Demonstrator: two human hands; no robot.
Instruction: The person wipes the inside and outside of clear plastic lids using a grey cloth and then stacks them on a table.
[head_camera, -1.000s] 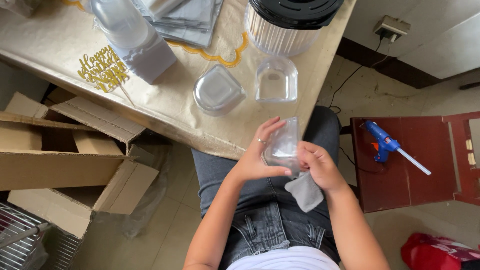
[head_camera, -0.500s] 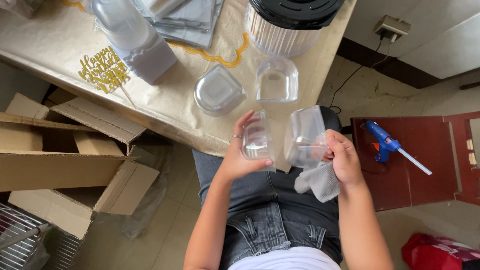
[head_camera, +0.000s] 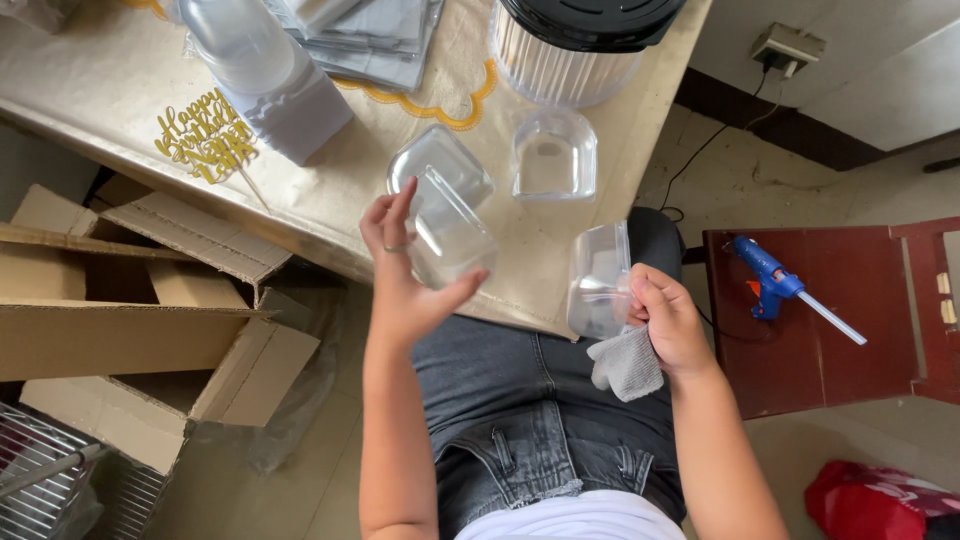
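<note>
Clear plastic tub (head_camera: 450, 235) in left hand (head_camera: 405, 275), second tub (head_camera: 598, 282) — right hand (head_camera: 668, 322)

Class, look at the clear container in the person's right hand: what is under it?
Under the clear container in the right hand hangs a grey cloth, above the jeans. The cloth's upper part is hidden by the fingers.

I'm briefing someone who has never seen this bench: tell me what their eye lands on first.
Front and centre, the left hand holds up a clear plastic container over the table edge, while the right hand grips a second clear container together with a grey cloth. Next comes the gold cake topper on the table's left, then the blue glue gun on the red stool at right.
</note>
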